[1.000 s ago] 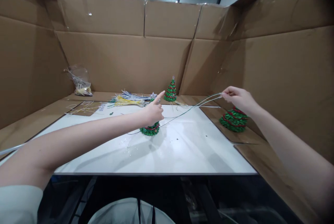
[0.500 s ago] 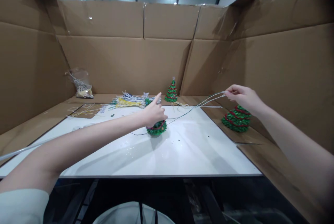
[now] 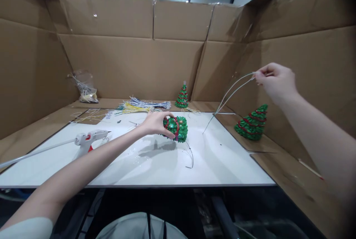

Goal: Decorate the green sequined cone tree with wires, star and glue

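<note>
Right of the tinsel tree [image 3: 176, 128], above it, the right hand [image 3: 276, 82] pinches pale wires [image 3: 226, 100] (best held taut and untangled); the left hand [image 3: 154, 123] clasps that tree, tilted.

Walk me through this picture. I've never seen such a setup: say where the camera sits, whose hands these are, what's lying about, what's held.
No machine here: the camera sits on a person's head, looking down at their own bare hands. The left hand grips a small green tree, tilted, over the white table. The right hand pinches thin pale wires, raised. A glue gun, a wire bundle, a tree at the back and another tree at right sit nearby, inside cardboard walls.
</note>
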Motion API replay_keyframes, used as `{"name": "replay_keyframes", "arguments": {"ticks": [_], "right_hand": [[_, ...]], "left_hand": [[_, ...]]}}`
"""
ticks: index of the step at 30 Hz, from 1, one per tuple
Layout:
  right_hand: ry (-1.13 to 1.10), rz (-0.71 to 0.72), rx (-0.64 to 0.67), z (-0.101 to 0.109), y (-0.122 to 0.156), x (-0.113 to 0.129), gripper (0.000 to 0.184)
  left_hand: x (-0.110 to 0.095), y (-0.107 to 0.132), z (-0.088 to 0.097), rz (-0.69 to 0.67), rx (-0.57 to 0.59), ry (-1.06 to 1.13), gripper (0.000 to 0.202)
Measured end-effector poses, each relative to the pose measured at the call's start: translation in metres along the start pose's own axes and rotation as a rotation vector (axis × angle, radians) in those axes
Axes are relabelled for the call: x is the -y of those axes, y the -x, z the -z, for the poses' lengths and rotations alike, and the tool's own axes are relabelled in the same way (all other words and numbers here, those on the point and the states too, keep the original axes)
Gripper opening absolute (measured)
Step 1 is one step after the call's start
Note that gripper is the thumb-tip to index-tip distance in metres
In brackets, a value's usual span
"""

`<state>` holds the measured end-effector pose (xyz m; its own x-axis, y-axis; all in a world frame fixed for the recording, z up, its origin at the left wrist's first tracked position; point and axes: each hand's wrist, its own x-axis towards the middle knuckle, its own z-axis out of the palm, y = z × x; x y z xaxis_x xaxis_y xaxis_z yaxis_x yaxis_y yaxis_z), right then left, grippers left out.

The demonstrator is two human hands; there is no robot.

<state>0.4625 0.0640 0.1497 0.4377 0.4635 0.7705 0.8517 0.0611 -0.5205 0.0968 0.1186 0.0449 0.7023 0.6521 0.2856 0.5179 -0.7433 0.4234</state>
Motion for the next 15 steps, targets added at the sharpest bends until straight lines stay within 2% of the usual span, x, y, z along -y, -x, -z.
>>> {"name": "replay_keyframes", "arguments": {"ticks": [2,4,8,11,15], "right_hand": [[0.001,-0.005,0.014,-0.006,0.001,0.017,0.012],[0.032,0.051,-0.015,-0.015,0.003,0.034,0.017],[-0.009,0.117,-0.058,-0.041,0.008,0.064,0.019],[-0.096,0.159,-0.061,-0.071,0.011,0.079,0.017],[-0.147,0.076,-0.071,-0.121,0.018,0.086,0.01]], "left_hand": [[0.001,0.006,-0.01,0.019,0.005,0.014,0.066],[0.003,0.011,-0.02,0.037,-0.009,0.024,0.067],[0.007,0.018,-0.036,0.056,-0.028,0.043,0.071],[0.008,0.023,-0.043,0.082,-0.032,0.059,0.073],[0.008,0.029,-0.047,0.109,-0.035,0.082,0.073]]}}
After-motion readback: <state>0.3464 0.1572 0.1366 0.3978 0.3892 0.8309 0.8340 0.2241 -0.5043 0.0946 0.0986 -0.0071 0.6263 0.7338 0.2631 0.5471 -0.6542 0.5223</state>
